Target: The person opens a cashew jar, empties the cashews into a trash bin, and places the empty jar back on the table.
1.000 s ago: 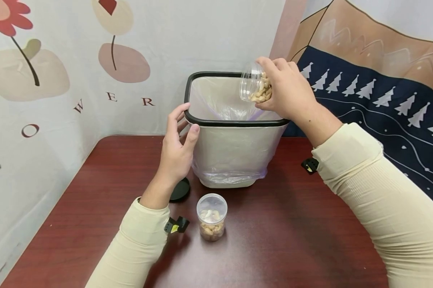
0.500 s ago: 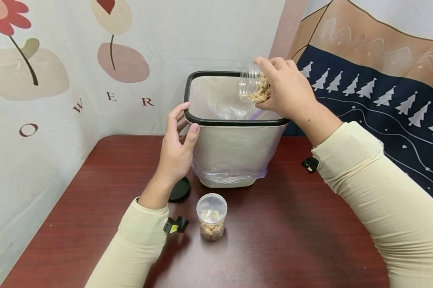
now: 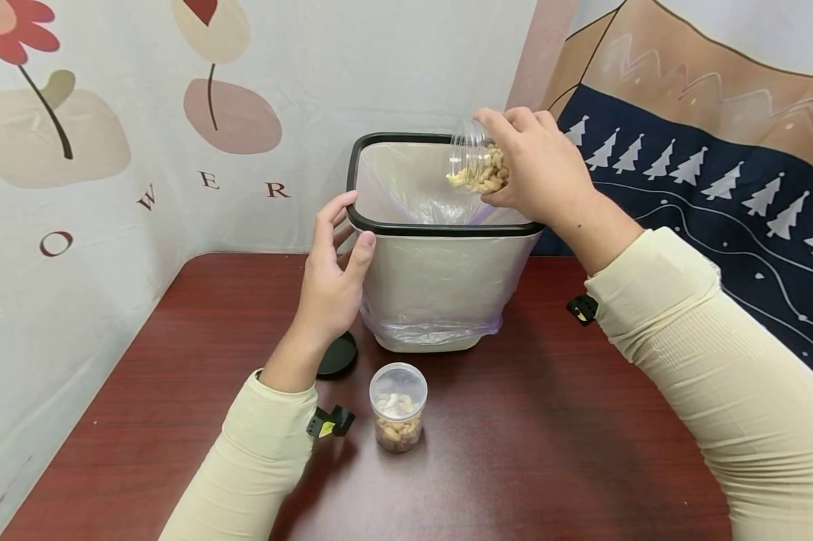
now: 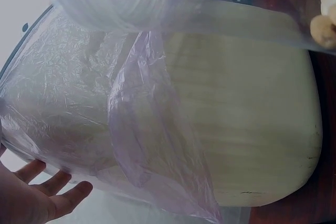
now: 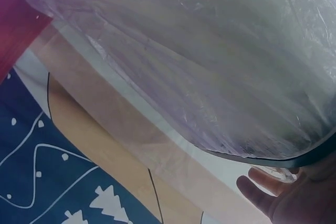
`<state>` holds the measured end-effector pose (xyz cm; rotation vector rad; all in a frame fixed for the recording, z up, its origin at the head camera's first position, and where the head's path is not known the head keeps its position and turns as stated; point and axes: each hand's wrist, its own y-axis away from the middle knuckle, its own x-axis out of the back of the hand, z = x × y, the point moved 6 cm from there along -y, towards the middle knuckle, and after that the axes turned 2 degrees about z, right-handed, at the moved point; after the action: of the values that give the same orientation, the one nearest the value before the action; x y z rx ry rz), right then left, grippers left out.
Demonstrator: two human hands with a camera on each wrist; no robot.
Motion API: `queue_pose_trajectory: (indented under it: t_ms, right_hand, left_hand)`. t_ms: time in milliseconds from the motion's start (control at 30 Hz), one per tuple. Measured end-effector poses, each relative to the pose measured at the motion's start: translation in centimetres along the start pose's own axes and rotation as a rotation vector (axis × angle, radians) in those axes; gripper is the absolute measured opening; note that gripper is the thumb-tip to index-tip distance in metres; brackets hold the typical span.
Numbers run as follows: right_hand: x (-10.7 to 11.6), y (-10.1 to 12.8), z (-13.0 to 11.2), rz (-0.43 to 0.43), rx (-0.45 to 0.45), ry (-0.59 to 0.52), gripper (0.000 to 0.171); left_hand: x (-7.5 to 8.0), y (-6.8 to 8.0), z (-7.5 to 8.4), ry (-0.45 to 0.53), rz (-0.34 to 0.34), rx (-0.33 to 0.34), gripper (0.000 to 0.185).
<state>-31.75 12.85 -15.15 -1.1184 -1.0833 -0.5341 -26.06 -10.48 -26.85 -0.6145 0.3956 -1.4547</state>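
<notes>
Clear plastic, tipped mouth-down: the jar [image 3: 472, 159] in my right hand [image 3: 538, 174] hangs over the open top of the bin [image 3: 440, 293], and the peanuts [image 3: 477, 177] inside have slid toward its mouth. My right fingers wrap round the jar's body from above, clamped firmly on it. My left hand [image 3: 333, 279] sits at the bin's near-left corner, thumb on the outer wall and fingers hooked over the black rim [image 3: 406, 228], gripping it. The bin is lined with a thin translucent bag [image 3: 440, 315] (it shows a purplish tint where it bunches near the base, plainer in the left wrist view [image 4: 157, 145]). Just below my left wrist a black lid [image 3: 339, 355] lies flat on the dark red table [image 3: 548, 451], and a little to the right of that wrist a second clear jar [image 3: 397, 406] stands upright, lidded, with peanuts inside. Behind my right hand hangs a dark blue cloth [image 3: 717, 195] with white trees.
</notes>
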Motion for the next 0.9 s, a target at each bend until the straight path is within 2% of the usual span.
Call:
queue_pose_trajectory:
  t_ms: [433, 900]
  right_hand:
    - [0.07, -0.06, -0.29, 0.020, 0.021, 0.004, 0.092]
    - [0.08, -0.16, -0.62, 0.033, 0.047, 0.056, 0.088]
  left_hand:
    - [0.11, -0.14, -0.07, -0.001, 0.000, -0.005, 0.055]
    - [0.14, -0.19, -0.12, -0.009, -0.001, -0.005, 0.061]
